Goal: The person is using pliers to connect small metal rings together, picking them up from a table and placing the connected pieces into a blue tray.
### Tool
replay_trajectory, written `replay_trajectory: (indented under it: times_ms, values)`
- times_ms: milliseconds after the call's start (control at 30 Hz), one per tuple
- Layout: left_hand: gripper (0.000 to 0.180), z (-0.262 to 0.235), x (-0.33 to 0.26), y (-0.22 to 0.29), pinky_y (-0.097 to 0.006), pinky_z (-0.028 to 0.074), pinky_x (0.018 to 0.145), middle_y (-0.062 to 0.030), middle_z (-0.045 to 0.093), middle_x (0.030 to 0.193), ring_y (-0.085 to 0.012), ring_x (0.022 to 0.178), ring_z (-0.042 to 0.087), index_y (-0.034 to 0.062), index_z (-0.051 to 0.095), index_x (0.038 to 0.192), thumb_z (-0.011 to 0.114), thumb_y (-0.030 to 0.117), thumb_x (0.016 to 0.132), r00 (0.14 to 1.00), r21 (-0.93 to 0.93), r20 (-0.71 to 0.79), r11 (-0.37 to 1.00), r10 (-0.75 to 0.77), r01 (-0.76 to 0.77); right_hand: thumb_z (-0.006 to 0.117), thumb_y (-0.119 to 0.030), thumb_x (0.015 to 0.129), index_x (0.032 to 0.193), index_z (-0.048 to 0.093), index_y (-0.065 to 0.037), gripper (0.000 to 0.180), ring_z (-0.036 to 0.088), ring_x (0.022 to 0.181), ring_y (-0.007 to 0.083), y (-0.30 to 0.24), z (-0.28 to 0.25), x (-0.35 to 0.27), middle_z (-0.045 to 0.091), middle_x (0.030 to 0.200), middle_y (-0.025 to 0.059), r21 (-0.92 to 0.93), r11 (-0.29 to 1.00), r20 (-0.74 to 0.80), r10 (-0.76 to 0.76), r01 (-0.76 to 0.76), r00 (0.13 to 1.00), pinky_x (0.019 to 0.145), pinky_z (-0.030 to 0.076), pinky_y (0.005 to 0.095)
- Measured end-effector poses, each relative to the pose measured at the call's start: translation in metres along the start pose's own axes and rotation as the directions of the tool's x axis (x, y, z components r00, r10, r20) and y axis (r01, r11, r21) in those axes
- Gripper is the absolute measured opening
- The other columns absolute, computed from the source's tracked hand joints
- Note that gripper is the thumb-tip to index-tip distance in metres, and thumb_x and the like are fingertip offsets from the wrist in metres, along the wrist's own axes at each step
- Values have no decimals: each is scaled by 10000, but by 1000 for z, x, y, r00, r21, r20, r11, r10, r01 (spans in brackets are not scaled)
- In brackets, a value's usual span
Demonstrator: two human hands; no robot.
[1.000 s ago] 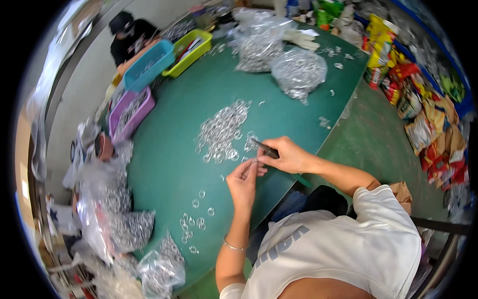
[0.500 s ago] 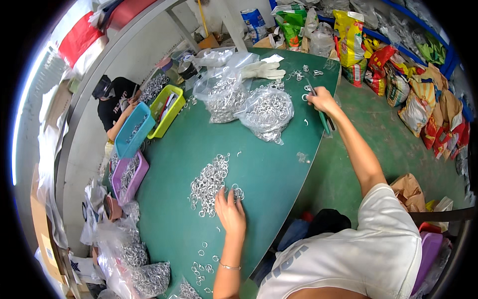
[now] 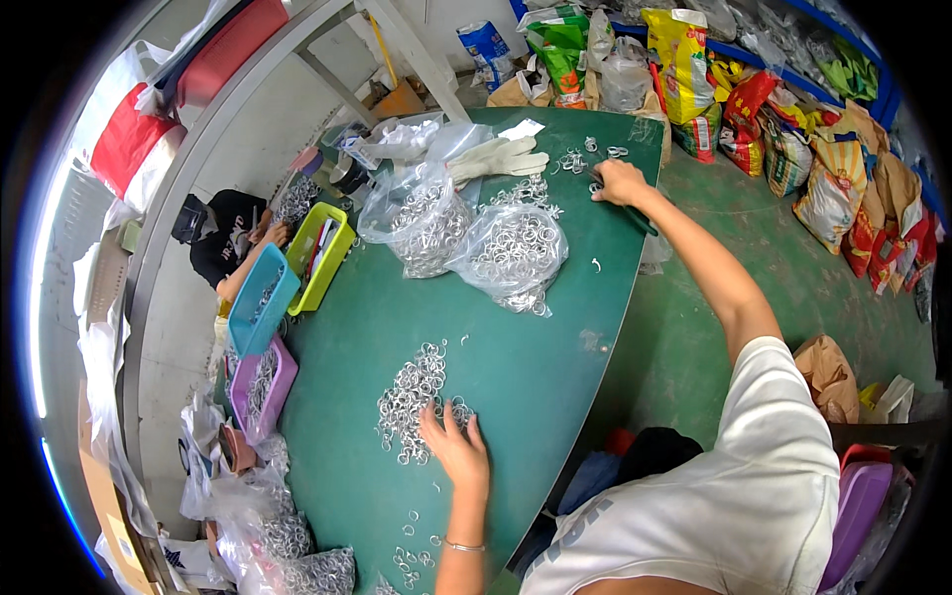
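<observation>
My left hand (image 3: 458,448) rests at the near edge of a heap of small silver rings (image 3: 405,402), its fingers spread and touching some of them. At the far right of the table, my right hand (image 3: 623,184) is closed round a slim tool with green handles, like pliers (image 3: 643,220); its tip is too small to make out. Just beyond that hand lie several loose silver pieces (image 3: 570,161). Two clear plastic bags full of silver rings, one at the left (image 3: 428,233) and one at the right (image 3: 516,253), sit on the far middle of the table.
The green table (image 3: 496,372) also holds a white glove (image 3: 499,159) and more scattered rings (image 3: 409,560). Along its left side are yellow (image 3: 332,263), blue (image 3: 264,297) and purple (image 3: 278,389) baskets. Another person (image 3: 233,233) works beyond them. Filled sacks (image 3: 684,69) line the far right floor.
My right hand has moved slightly away from me, closer to the loose pieces, with the tool turned in it. My left hand stays at the heap. The whole view has shifted a little.
</observation>
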State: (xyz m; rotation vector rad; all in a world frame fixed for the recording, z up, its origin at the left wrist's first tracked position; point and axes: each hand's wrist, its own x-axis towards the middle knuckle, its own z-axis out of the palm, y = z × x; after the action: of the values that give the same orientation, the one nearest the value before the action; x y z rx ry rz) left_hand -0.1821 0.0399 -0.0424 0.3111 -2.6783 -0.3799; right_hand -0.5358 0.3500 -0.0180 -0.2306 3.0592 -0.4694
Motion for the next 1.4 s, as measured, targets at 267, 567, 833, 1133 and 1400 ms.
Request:
replay_trajectory:
  times_ms: [267, 567, 833, 1133, 1400]
  values:
    - [390, -10, -15, 8, -531, 187, 1010, -217, 354, 1262, -411, 1219, 274, 4, 472, 1133, 599, 81, 772, 1000, -52, -17, 999, -14, 14, 704, -235, 681, 956, 585, -50, 353, 574, 926, 310, 28, -22, 19, 609, 937, 165, 203, 975, -175, 123, -87, 977, 765, 456, 417]
    - [385, -21, -37, 23, -522, 186, 1017, -218, 352, 1260, -417, 1229, 252, 6, 473, 1133, 587, 45, 767, 995, -99, 46, 991, -84, 88, 703, -278, 697, 1122, 531, -91, 495, 508, 1046, 332, 59, -8, 69, 524, 1126, 147, 32, 999, -62, 16, -14, 998, 865, 426, 407]
    - [376, -26, -49, 27, -468, 240, 1008, -207, 356, 1264, -400, 1216, 288, 18, 487, 1123, 577, -6, 759, 992, -97, 35, 988, -120, 123, 684, -170, 696, 878, 568, -4, 273, 580, 826, 320, 63, -6, 70, 605, 811, 167, 247, 960, -75, -115, 130, 991, 719, 452, 377]
    - [344, -15, -73, 42, -485, 261, 986, -208, 378, 1237, -412, 1204, 302, 27, 521, 1083, 568, -17, 745, 987, -142, -10, 977, -162, 159, 658, -139, 699, 1036, 534, -65, 366, 521, 1016, 347, 34, 1, 103, 531, 1086, 199, 53, 997, -156, -39, 48, 987, 829, 442, 433]
    - [277, -12, -75, 42, -495, 272, 968, -203, 379, 1223, -417, 1199, 300, 19, 560, 1020, 555, -25, 746, 986, -99, -42, 983, -159, 154, 663, -182, 706, 1182, 486, -148, 510, 515, 1052, 328, 11, 4, 89, 525, 1126, 153, 5, 1000, -116, 28, -28, 993, 868, 442, 428]
